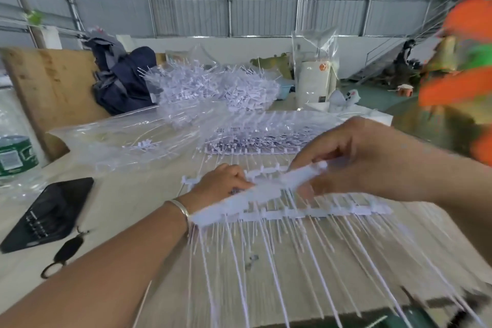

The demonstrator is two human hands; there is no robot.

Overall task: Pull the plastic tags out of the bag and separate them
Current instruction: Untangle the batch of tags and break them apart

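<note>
A comb-like strip of white plastic tags [255, 194] is lifted at an angle just above the table, its long thin stems hanging toward me. My left hand [221, 181] grips its left end, and my right hand [354, 157] pinches its upper right end. Under it lies a second strip of tags [332, 212] flat on the table. Behind my hands a clear plastic bag [119, 136] lies open with more tag strips [255, 138] stacked at its mouth. A heap of separated tags [213, 88] sits farther back.
A black phone [50, 213] and a dark clip [66, 250] lie at the left on the wooden table [127, 194]. A green-labelled bottle [16, 154] stands at the far left. A dark bag [125, 80], a white container [314, 82] and a person in orange [458, 88] are behind.
</note>
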